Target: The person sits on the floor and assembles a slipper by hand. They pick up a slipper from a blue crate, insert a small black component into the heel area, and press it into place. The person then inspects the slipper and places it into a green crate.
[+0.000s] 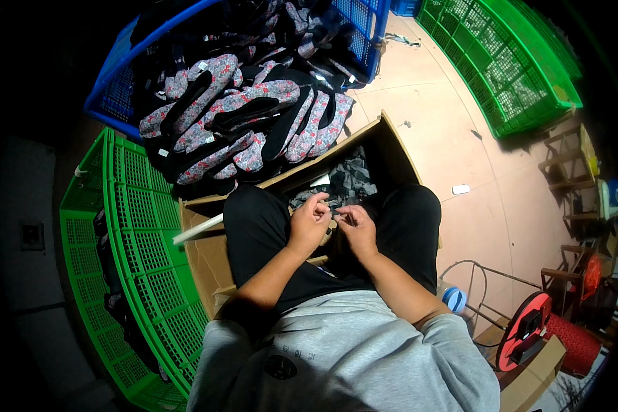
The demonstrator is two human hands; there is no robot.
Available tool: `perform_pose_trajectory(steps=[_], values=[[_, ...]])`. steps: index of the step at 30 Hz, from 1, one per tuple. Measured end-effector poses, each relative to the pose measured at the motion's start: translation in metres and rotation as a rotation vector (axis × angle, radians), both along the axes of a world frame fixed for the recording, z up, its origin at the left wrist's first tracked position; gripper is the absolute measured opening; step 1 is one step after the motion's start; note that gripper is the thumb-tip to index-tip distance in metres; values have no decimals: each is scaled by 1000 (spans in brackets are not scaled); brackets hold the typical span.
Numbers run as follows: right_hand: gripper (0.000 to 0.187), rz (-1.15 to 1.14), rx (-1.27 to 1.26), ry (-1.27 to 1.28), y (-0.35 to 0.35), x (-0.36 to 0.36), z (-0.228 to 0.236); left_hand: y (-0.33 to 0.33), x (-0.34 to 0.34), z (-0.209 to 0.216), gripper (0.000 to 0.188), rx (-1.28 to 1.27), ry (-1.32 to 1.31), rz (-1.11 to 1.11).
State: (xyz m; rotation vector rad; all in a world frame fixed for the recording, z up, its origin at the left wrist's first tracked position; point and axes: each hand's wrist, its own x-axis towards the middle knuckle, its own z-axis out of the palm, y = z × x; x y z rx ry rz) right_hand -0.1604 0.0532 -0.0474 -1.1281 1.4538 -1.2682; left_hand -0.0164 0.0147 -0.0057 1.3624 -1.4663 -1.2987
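Note:
My left hand and my right hand are close together between my knees, fingertips nearly meeting. Both are closed in a pinch, thumb against fingers. What lies between the fingertips is too small and dark to name. Under them stands an open cardboard box holding dark grey and black patterned fabric pieces. A small white piece rests among the fabric. Just below the fingertips a tan, roundish thing shows in part; its kind is unclear.
Beyond the box, floral-and-black fabric pieces spill from a blue crate. Green crates stand at left and far right. A pale rod juts by my left knee. Wooden stools and a red round-topped stool are at right.

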Motion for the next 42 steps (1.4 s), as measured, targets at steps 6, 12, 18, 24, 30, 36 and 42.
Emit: perform_pose_trajectory(steps=[6,12,18,24,30,36,42], values=[[23,4,-116,172,1,1,16,-1,4,-2,38,-182,-200,14],[21,2,-171,245,0,-1,18,-1,4,3,38,-140,-243,20],[12,-70,205,-188,0,-6,7,-3,4,-1,37,-160,-145,71],[14,-79,485,-683,-2,-5,23,-3,4,-3,35,-110,-54,88],[17,3,548,-704,-2,-7,32,-2,4,-1,36,-79,-62,68],[18,-23,579,-668,-3,-4,36,-1,3,3,38,-76,-89,20],[16,6,563,-717,-2,-7,31,0,1,9,39,-90,-56,-4]])
